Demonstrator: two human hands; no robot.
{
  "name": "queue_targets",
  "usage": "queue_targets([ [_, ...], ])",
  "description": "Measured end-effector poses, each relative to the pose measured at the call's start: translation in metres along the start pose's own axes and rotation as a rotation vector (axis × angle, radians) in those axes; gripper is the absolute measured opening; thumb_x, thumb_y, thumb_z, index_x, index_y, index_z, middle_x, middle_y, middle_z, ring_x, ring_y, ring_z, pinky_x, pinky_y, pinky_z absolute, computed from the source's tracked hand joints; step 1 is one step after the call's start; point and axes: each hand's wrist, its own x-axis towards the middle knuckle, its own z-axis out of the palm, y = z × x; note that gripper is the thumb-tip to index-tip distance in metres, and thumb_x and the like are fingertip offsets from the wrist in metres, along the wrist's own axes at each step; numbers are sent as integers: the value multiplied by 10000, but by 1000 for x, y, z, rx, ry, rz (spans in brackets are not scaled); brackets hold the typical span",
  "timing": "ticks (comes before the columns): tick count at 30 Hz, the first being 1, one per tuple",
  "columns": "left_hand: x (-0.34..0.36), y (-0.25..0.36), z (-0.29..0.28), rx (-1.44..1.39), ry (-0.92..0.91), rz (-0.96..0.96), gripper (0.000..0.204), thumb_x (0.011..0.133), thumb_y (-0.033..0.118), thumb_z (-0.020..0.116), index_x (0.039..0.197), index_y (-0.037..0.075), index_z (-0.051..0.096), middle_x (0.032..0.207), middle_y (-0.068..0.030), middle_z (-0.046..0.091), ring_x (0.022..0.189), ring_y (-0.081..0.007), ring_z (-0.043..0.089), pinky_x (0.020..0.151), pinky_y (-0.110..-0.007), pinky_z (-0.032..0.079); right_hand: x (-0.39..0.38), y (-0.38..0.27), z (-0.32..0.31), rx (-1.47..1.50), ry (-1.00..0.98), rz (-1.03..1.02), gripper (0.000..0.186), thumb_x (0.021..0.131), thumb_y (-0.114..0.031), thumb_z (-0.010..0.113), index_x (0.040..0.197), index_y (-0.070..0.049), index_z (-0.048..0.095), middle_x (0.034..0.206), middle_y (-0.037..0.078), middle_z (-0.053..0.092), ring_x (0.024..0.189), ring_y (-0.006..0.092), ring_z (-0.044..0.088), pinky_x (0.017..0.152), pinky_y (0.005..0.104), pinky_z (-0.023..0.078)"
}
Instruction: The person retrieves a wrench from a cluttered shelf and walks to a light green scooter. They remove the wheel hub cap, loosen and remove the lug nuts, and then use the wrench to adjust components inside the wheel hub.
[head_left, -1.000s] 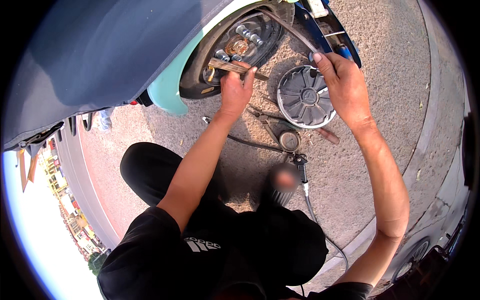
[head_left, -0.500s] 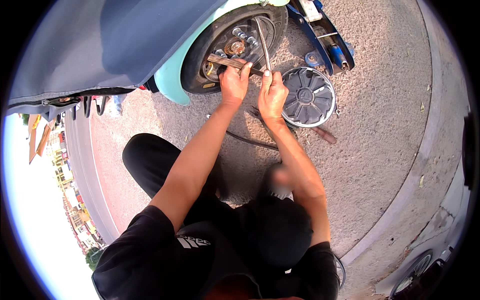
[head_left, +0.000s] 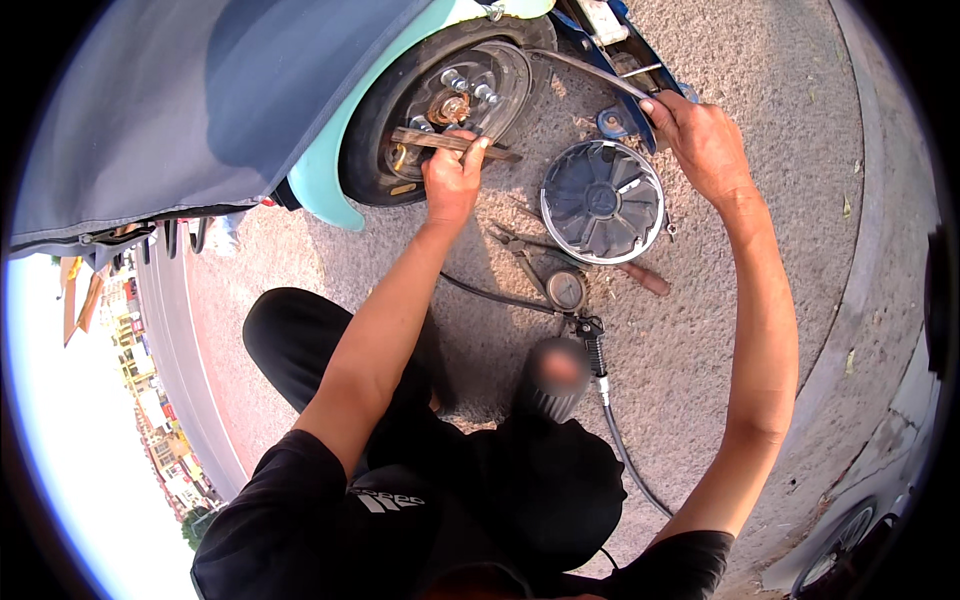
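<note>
My left hand (head_left: 452, 180) grips a flat, weathered bar (head_left: 415, 137) lying across the lower part of the wheel (head_left: 375, 150) with its studs (head_left: 455, 82). My right hand (head_left: 700, 145) is closed on the near end of a long metal lever (head_left: 590, 67), its far end at the tyre's rim edge. A hubcap (head_left: 600, 205) lies on the ground right of my left hand. Near it are pliers (head_left: 525, 262), a brown-handled tool (head_left: 645, 279) and a pressure gauge (head_left: 566, 292) with an inflator (head_left: 594, 350) and hose (head_left: 640, 470).
A grey-covered vehicle (head_left: 180, 110) with a mint mudguard (head_left: 335, 205) fills the upper left. A blue jack (head_left: 615, 120) stands beside the wheel. A kerb strip (head_left: 855, 280) curves along the right, with a bicycle wheel (head_left: 840, 545) at lower right. A road (head_left: 190, 360) runs along the left.
My right hand swung inward beside my left hand with the lever, then back out to the upper right. My left hand stays on the bar at the wheel.
</note>
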Motion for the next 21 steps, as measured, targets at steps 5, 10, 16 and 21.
queue_targets([
  [5, -2, 4, -2, 38, -31, -46, 180, 916, 220, 731, 912, 48, 676, 787, -113, 695, 729, -300, 685, 696, -374, 519, 57, 26, -1, 79, -175, -122, 424, 1002, -458, 547, 901, -79, 708, 623, 103, 614, 593, 262, 623, 569, 425, 491],
  [10, -3, 15, -3, 87, -42, -38, 184, 917, 218, 733, 920, 41, 683, 777, -101, 694, 740, -301, 691, 695, -381, 517, 123, 39, -30, 306, -582, -75, 410, 993, -400, 588, 884, -30, 726, 645, 19, 580, 584, 126, 491, 577, 345, 436],
  [16, -3, 23, -3, 53, -84, -93, 167, 928, 201, 713, 901, 37, 711, 849, -86, 701, 741, -260, 685, 711, -367, 511, 57, 7, 7, 511, -480, 344, 580, 934, -595, 609, 778, -45, 704, 616, 31, 530, 595, 158, 493, 604, 354, 422],
  [21, -8, 1, -5, -12, -76, -85, 183, 934, 186, 710, 913, 4, 712, 771, -86, 685, 660, -192, 643, 659, -330, 499, -10, -64, 58, 903, -212, 689, 531, 983, -480, 582, 896, 22, 734, 713, 124, 637, 705, 228, 602, 725, 376, 484],
])
